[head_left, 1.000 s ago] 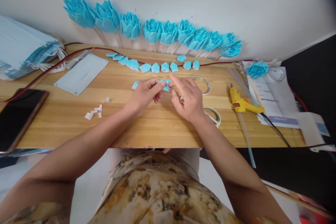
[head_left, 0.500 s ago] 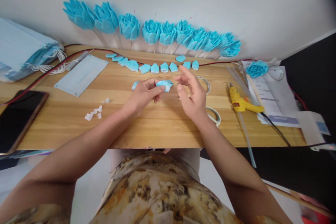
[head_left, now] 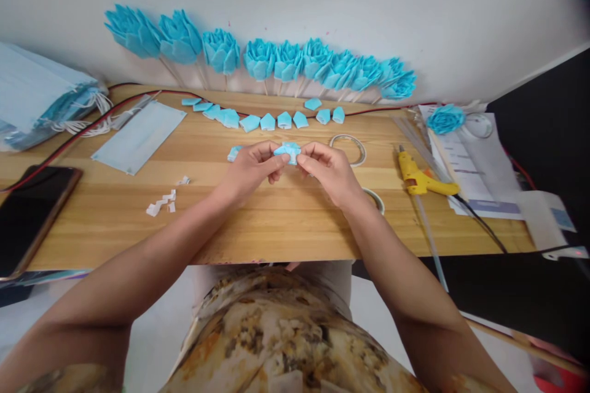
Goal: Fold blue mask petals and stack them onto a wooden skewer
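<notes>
Between my two hands, just above the wooden table, is a small folded blue fabric petal (head_left: 287,150). My left hand (head_left: 251,166) pinches its left side with thumb and fingers. On its right edge, the thumb and fingertips of my right hand (head_left: 328,171) are closed. Another blue piece (head_left: 234,153) lies by the left knuckles, partly covered. Beyond the hands runs a row of folded blue petals (head_left: 268,121), with a single petal (head_left: 313,104) behind it. A roll of tape (head_left: 349,148) lies past my right hand; a second ring (head_left: 375,199) is partly hidden by the wrist.
Several blue fabric flowers (head_left: 221,50) on sticks lean against the wall. At right are a yellow glue gun (head_left: 421,179), papers (head_left: 479,166) and a loose flower (head_left: 445,118). Leftward lie a flat mask (head_left: 138,138), stacked masks (head_left: 41,92), white scraps (head_left: 161,202) and a phone (head_left: 39,212).
My right hand has come in from the right, and its spread fingers have closed on the petal's right edge. My left hand keeps its pinch. The view has shifted slightly.
</notes>
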Tool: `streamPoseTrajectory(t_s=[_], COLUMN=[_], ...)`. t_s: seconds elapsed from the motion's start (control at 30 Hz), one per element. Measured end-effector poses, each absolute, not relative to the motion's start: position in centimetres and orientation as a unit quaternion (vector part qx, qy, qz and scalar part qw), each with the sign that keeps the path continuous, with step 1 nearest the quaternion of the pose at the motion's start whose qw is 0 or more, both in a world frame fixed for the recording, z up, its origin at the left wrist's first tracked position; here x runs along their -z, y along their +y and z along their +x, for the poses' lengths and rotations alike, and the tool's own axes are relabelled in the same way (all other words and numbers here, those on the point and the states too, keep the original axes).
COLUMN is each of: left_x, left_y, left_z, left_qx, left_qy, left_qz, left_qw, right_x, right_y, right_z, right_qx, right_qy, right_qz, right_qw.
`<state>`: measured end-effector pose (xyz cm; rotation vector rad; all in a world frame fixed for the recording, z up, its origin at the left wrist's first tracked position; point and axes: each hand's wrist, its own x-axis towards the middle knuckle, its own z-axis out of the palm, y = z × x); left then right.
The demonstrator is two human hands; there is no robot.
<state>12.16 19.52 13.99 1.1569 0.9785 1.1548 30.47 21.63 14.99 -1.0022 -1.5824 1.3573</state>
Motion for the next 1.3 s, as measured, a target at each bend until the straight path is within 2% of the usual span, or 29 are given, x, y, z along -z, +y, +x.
streamPoseTrajectory(t_s=[0.43, 0.83, 1.17, 1.3], left_x=[-14.64, -14.61, -14.81, -14.78], left_y=[19.40, 19.35, 19.25, 19.29], left_z=[12.27, 12.11, 12.24, 12.25], left_qx=[-0.485, -0.472, -0.427, -0.454], left_qy=[0.428, 0.439, 0.464, 0.461], left_qz=[0.447, 0.488, 0.539, 0.530], left_qw=[0.618, 0.589, 0.559, 0.548], right_x=[-14.93, -14.56, -14.55, -14.63], right_y=[21.70, 22.01, 22.08, 22.05], right_z=[30.32, 30.79, 30.91, 30.90], right_qx=[-0.474, -0.503, -0.492, -0.481], right_qy=[-0.652, -0.636, -0.674, -0.689], right_qz=[-0.412, -0.405, -0.394, -0.390], right_qw=[0.424, 0.422, 0.385, 0.377])
